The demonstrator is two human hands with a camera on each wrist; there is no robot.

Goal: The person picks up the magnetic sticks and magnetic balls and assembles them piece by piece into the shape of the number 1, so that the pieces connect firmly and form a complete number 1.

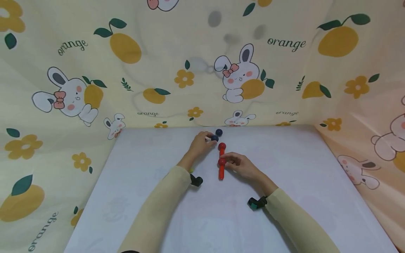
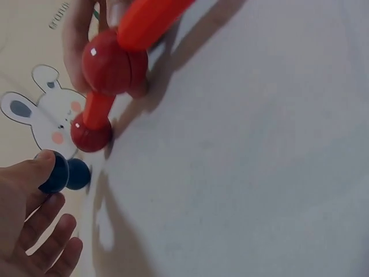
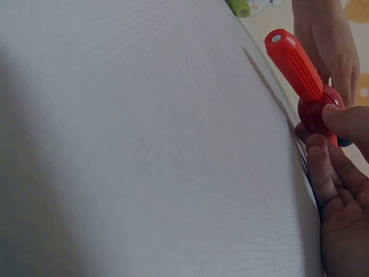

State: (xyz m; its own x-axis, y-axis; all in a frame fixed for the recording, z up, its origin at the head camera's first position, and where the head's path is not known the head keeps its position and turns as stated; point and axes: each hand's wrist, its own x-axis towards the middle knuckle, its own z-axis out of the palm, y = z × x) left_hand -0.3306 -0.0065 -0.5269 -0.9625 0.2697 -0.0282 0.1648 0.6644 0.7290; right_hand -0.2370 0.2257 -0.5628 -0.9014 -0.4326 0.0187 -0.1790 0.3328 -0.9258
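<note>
My left hand (image 1: 200, 144) pinches a dark blue ball (image 2: 55, 171) between thumb and fingers; its other fingers are spread loosely. A second blue ball (image 1: 219, 132) is right behind it; I cannot tell if the two touch. A small white piece (image 1: 207, 138) shows at the left fingers. My right hand (image 1: 242, 165) grips the nearer red ball (image 1: 222, 162) of a red chain with thumb and fingertips. From that ball a red rod (image 3: 294, 63) points towards me, and another red rod (image 2: 98, 109) runs on to the farther red ball (image 1: 222, 146).
A green piece (image 3: 238, 7) shows at the top of the right wrist view. Black wrist devices (image 1: 197, 181) sit at both cuffs. The white table (image 1: 152, 151) ends at a patterned cloth backdrop (image 1: 190, 95), just behind the blue balls.
</note>
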